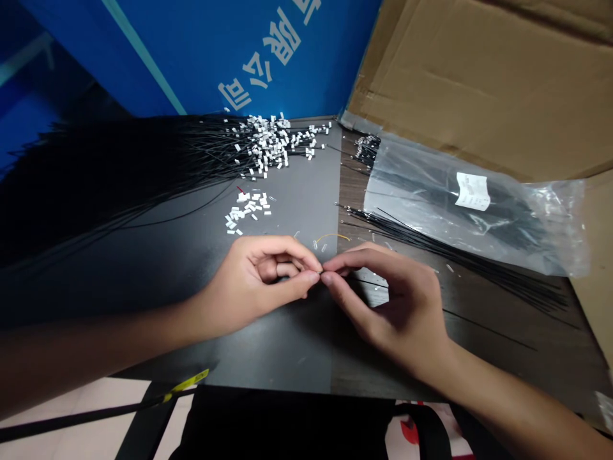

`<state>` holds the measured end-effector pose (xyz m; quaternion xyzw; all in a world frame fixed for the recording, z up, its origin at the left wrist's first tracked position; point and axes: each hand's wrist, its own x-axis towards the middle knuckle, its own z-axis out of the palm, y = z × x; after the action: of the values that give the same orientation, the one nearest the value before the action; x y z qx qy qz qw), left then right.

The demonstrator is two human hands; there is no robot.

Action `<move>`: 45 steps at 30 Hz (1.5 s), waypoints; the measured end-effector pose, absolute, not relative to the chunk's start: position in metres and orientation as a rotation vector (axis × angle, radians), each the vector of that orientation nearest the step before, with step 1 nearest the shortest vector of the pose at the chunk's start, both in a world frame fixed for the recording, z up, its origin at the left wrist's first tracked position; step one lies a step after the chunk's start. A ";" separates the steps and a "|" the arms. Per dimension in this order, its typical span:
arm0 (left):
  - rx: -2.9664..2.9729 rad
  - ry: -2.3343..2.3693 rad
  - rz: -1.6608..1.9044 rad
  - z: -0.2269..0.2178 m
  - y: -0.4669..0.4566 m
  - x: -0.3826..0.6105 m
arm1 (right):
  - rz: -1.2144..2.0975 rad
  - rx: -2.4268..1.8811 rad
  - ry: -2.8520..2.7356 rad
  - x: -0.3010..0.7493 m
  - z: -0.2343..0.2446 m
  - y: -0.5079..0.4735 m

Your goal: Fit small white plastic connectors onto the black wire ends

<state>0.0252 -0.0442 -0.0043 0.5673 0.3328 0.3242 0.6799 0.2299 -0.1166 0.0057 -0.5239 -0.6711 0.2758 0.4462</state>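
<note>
My left hand (261, 275) and my right hand (400, 297) meet fingertip to fingertip above the table. Both pinch. A thin black wire (488, 330) passes under my right palm and out to the right, its end between my right thumb and forefinger. Whatever tiny piece sits in my left fingertips is mostly covered. Just beyond the hands lie a short yellow wire (334, 236) and small clear slivers. Small white connectors (248, 211) form a loose pile past my left hand. Farther back, a large bundle of black wires (143, 150) has white connectors (272, 144) on its ends.
Loose black wires (460, 255) lie at the right beside a clear plastic bag (431, 191) of black wires with a white label (473, 190). A blue panel (201, 51) and cardboard (479, 83) stand at the back. A yellow-tagged black cord (96, 412) crosses below the table edge.
</note>
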 end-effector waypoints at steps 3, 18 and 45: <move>1.244 0.743 0.721 -0.006 -0.045 0.025 | 0.784 -1.325 -1.634 0.229 0.006 -0.116; 1.191 0.755 0.665 -0.002 -0.046 0.028 | 0.666 -1.298 -1.744 0.233 0.007 -0.117; 1.239 0.774 0.772 -0.003 -0.045 0.027 | 1.035 -1.317 -1.437 0.231 0.015 -0.111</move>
<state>0.0274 -0.0452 -0.0029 0.5515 0.3443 0.3435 0.6777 0.2309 -0.1113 0.0154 -0.5328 -0.5814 0.4187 0.4503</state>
